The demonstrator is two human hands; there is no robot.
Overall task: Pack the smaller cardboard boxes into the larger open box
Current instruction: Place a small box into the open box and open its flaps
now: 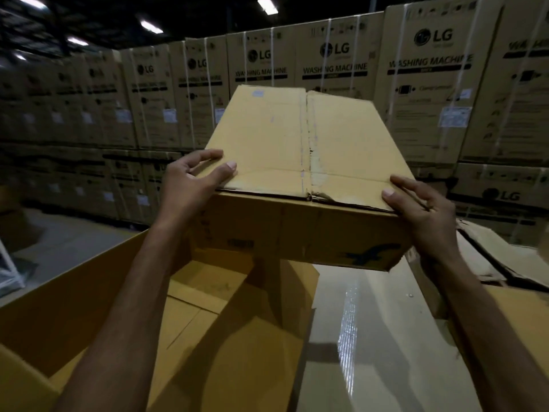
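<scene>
Cardboard fills nearly everything in view. At the centre of the frame a small cardboard box (300,162) is held up in the air, its closed top flaps facing the camera and a dark printed mark showing on its lower front face. The left hand (190,185) grips its near left corner, thumb pressed on the top flap and fingers curled around the side. The right hand (421,209) grips the near right corner the same way, thumb on top and fingers spread along the side wall. Below, across the lower half of the frame, the large open box (68,298) lies with its inner floor showing at lower centre, and a taped box (371,337) sits inside it at lower right. Stacked washing-machine cartons (430,84) line the whole upper background, under ceiling lights at upper left.
</scene>
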